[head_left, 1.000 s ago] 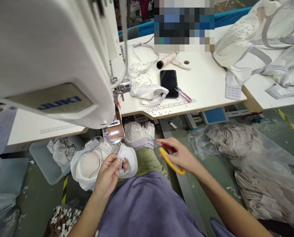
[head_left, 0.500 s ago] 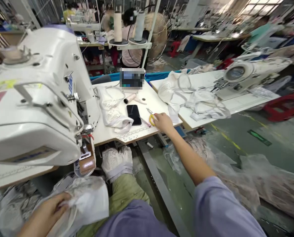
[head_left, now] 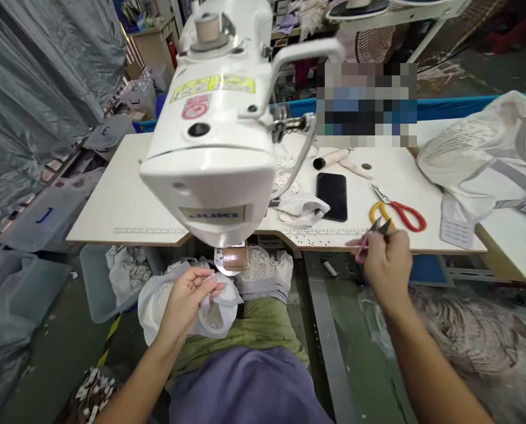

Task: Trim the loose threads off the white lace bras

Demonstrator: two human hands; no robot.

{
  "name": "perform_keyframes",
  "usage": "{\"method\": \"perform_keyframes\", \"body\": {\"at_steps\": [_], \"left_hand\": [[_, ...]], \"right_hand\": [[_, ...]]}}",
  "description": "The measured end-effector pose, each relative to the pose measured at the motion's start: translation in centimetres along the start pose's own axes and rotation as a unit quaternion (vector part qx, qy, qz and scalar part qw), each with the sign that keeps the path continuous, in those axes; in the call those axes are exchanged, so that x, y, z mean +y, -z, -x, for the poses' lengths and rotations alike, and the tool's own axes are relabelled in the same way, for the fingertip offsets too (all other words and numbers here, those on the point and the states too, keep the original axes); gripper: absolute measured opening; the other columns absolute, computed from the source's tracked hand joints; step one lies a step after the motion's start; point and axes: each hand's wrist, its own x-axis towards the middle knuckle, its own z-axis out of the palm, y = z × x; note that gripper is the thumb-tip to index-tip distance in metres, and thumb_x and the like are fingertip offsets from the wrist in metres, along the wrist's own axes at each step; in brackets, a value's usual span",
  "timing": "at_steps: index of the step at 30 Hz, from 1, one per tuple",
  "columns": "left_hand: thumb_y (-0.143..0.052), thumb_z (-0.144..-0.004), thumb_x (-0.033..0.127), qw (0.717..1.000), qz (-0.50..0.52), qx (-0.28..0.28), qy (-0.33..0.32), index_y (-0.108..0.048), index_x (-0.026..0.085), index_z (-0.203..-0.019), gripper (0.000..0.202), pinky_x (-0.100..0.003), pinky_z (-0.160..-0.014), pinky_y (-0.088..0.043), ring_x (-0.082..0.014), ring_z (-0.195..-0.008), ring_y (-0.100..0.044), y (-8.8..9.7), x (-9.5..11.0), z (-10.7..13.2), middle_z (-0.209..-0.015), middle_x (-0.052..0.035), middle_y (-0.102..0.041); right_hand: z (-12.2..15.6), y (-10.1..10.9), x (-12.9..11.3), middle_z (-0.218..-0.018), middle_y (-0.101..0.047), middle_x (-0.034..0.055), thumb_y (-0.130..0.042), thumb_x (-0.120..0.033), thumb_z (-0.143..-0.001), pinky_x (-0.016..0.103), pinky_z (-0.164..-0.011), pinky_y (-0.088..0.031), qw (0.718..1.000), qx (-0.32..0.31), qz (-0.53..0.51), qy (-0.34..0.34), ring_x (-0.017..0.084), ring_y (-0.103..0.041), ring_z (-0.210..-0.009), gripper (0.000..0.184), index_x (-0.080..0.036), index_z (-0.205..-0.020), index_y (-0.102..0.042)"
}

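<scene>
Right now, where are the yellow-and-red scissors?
In the head view the scissors lie on the white table, right of the black phone, just beyond the right hand, which holds small snips.

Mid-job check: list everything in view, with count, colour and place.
sewing machine: one, white, centre of table
table: one, white, under sewing machine
phone: one, black, on table right of machine
scissors: one pair, yellow and red handles, table near right hand
tube: one, beige, behind phone
cloth pile: one, white, far right
bin: one, pale grey, under table at left
garment: one, white, on lap in left hand
snips: one, dark blades, in right hand
left hand: grip shut on garment
right hand: grip shut on snips
</scene>
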Motion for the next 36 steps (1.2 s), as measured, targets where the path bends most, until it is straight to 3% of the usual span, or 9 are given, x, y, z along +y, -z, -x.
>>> {"method": "perform_keyframes", "body": {"at_steps": [3,5,8,12,17,28,36], "left_hand": [[-0.090,-0.070,0.038,1.000,0.020,-0.005,0.004,-0.068,0.016,-0.092,0.038,-0.025,-0.071,-0.060,-0.0195,-0.079,-0.077,-0.6,-0.8,0.9,-0.077,-0.0032,-0.075],[-0.088,-0.074,0.037,1.000,0.020,-0.011,-0.008,-0.068,0.016,-0.093,0.035,-0.024,-0.071,-0.060,-0.0191,-0.079,-0.077,-1.1,-1.3,1.4,-0.079,-0.0034,-0.076],[-0.086,-0.078,0.035,0.999,0.001,-0.013,-0.033,-0.068,0.017,-0.097,0.032,-0.026,-0.075,-0.061,-0.0183,-0.079,-0.077,-1.7,-1.9,2.0,-0.084,-0.0046,-0.078],[-0.082,-0.081,0.037,0.996,-0.054,0.009,-0.075,-0.069,0.017,-0.099,0.030,-0.028,-0.078,-0.062,-0.0180,-0.082,-0.076,-2.1,-2.1,2.6,-0.091,-0.0064,-0.079],[-0.081,-0.081,0.036,0.985,-0.117,0.040,-0.120,-0.071,0.018,-0.099,0.027,-0.028,-0.078,-0.061,-0.0196,-0.087,-0.075,-2.2,-2.2,3.0,-0.093,-0.0061,-0.079],[-0.079,-0.083,0.035,0.975,-0.160,0.051,-0.143,-0.073,0.019,-0.098,0.022,-0.025,-0.079,-0.061,-0.0182,-0.090,-0.075,-2.3,-2.4,2.6,-0.094,-0.0045,-0.079],[-0.078,-0.085,0.035,0.973,-0.163,0.056,-0.151,-0.073,0.020,-0.098,0.021,-0.025,-0.080,-0.061,-0.0178,-0.088,-0.075,-2.3,-3.1,2.7,-0.094,-0.0041,-0.079]], "right_hand": [[8.8,-1.9,-3.2,-0.078,-0.059,-0.0017,-0.046,-0.034,-0.096,0.026,-0.045,-0.036,0.968,-0.141,-0.204,-0.027,0.013,-0.048,-0.048,0.009,-0.027,-0.094,-0.041],[13.4,-3.7,-5.4,-0.071,-0.057,-0.0024,-0.046,-0.035,-0.099,0.026,-0.046,-0.036,0.949,-0.248,-0.193,0.026,0.014,-0.050,-0.050,0.011,-0.027,-0.092,-0.045],[16.5,-5.8,-8.0,-0.063,-0.058,-0.0008,-0.042,-0.036,-0.103,0.028,-0.051,-0.038,0.925,-0.340,-0.110,0.126,0.016,-0.055,-0.054,0.022,-0.025,-0.084,-0.049],[16.6,-7.0,-9.5,-0.066,-0.068,-0.0005,-0.039,-0.035,-0.106,0.027,-0.055,-0.041,0.915,-0.372,-0.092,0.124,0.016,-0.064,-0.056,0.024,-0.025,-0.088,-0.051],[16.4,-7.3,-9.4,-0.066,-0.071,-0.0014,-0.040,-0.036,-0.106,0.027,-0.055,-0.042,0.909,-0.391,-0.091,0.109,0.016,-0.066,-0.055,0.023,-0.024,-0.089,-0.052],[15.9,-7.4,-9.2,-0.067,-0.072,-0.0016,-0.042,-0.034,-0.105,0.025,-0.054,-0.034,0.911,-0.389,-0.041,0.128,0.014,-0.062,-0.054,0.027,-0.023,-0.084,-0.053],[15.5,-7.9,-9.3,-0.065,-0.070,-0.0016,-0.044,-0.034,-0.104,0.024,-0.054,-0.032,0.910,-0.404,-0.032,0.089,0.013,-0.061,-0.053,0.028,-0.022,-0.080,-0.054]]}}
